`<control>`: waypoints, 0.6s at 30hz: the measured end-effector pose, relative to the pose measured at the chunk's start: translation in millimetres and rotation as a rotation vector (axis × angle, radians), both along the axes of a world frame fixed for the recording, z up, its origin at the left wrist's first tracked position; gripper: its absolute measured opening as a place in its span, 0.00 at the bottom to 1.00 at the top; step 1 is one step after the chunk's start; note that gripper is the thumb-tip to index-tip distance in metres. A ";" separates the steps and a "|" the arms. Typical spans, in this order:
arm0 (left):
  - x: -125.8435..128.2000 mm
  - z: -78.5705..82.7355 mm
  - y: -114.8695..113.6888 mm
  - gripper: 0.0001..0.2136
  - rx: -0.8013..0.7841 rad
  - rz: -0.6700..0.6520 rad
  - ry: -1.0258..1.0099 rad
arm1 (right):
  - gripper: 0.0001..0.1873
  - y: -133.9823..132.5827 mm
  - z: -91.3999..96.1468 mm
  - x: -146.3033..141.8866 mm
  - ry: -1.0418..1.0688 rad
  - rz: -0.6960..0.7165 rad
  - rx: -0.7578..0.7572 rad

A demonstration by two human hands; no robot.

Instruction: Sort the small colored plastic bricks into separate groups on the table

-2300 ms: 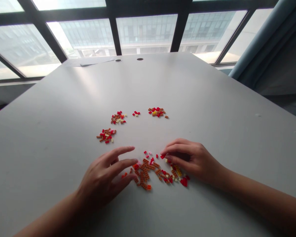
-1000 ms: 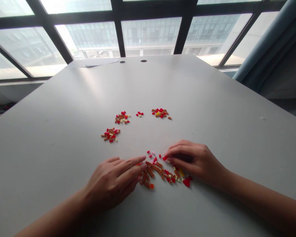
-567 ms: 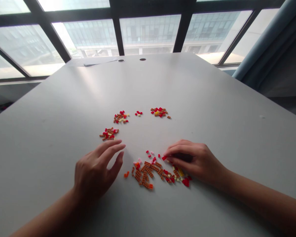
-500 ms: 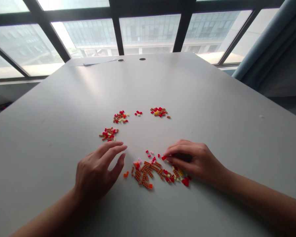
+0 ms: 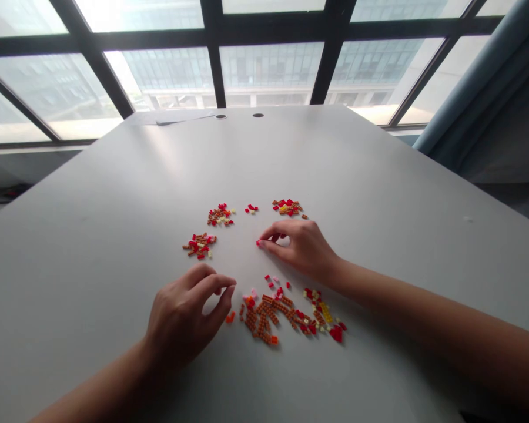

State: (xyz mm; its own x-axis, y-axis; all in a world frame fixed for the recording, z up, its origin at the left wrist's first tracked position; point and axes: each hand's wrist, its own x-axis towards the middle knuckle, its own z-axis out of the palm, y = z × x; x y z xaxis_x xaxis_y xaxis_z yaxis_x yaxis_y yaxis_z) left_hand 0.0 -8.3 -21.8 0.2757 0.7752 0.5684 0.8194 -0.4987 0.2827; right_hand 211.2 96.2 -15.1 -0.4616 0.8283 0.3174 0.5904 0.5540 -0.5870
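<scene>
Between the thumb and fingertips of my right hand (image 5: 297,247) is a small red toy brick (image 5: 258,242), held over the middle of the table. My left hand (image 5: 187,311) is closed in a pinch, thumb against fingertips; anything in it is too small to make out. Just right of that hand lies a spread pile of brown bricks (image 5: 262,317), mixed with red, pink, yellow and cream ones. Two orange bricks (image 5: 230,318) rest by my left thumb. A few loose red and pink bricks (image 5: 271,281) lie above the pile.
Smaller mixed brick heaps sit farther off: one at left (image 5: 200,245), one behind it (image 5: 220,214) and one at right (image 5: 288,207). A few red bricks (image 5: 251,208) lie between the back two. Paper sheets (image 5: 176,118) lie at the white table's (image 5: 357,176) far edge.
My right hand has moved up and left from the near pile, carrying the red brick. My left thumb and fingertips, apart before, have come together. The view has tilted slightly upward.
</scene>
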 end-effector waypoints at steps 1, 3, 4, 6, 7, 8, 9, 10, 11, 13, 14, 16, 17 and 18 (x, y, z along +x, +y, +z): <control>0.1 0.1 0.3 0.07 -0.001 -0.005 -0.003 | 0.03 4.9 -1.2 -5.7 -0.001 0.001 0.004; 0.1 -0.1 0.8 0.07 -0.005 -0.018 -0.006 | 0.03 11.1 -3.6 -12.9 0.005 -0.005 0.006; 0.1 -0.2 0.9 0.07 -0.007 -0.022 -0.006 | 0.03 12.7 -4.8 -14.6 0.008 -0.005 0.006; -0.1 -0.5 1.1 0.07 -0.014 -0.027 -0.007 | 0.02 13.7 -6.5 -15.9 0.014 -0.004 0.007; -0.2 -0.6 1.1 0.07 -0.019 -0.028 -0.009 | 0.02 13.8 -7.2 -16.1 0.016 -0.003 0.008; -0.3 -0.7 1.1 0.07 -0.024 -0.027 -0.012 | 0.02 13.7 -7.8 -16.4 0.019 -0.003 0.011; -0.3 -0.8 1.2 0.07 -0.029 -0.027 -0.016 | 0.01 13.7 -8.4 -16.8 0.020 -0.003 0.015; -0.4 -0.9 1.2 0.07 -0.033 -0.028 -0.019 | 0.01 13.8 -8.9 -17.2 0.021 -0.001 0.022; -0.4 -1.2 1.3 0.07 -0.036 -0.030 -0.020 | 0.01 14.1 -9.3 -17.6 0.021 0.002 0.030; -0.5 -1.9 1.5 0.07 -0.037 -0.030 -0.023 | 0.01 14.7 -9.2 -16.8 0.019 0.008 0.052; -0.6 -2.4 1.6 0.07 -0.036 -0.029 -0.026 | 0.02 14.8 -8.5 -15.1 0.019 0.006 0.065; -0.9 -3.2 1.8 0.06 -0.038 -0.028 -0.030 | 0.04 13.5 -4.9 -8.5 0.028 0.000 0.101; -1.0 -3.5 1.9 0.06 -0.039 -0.027 -0.031 | 0.04 11.9 -2.0 -3.6 0.034 0.005 0.119; -1.0 -3.6 1.9 0.06 -0.040 -0.027 -0.031 | 0.05 9.4 1.6 2.0 0.038 0.022 0.133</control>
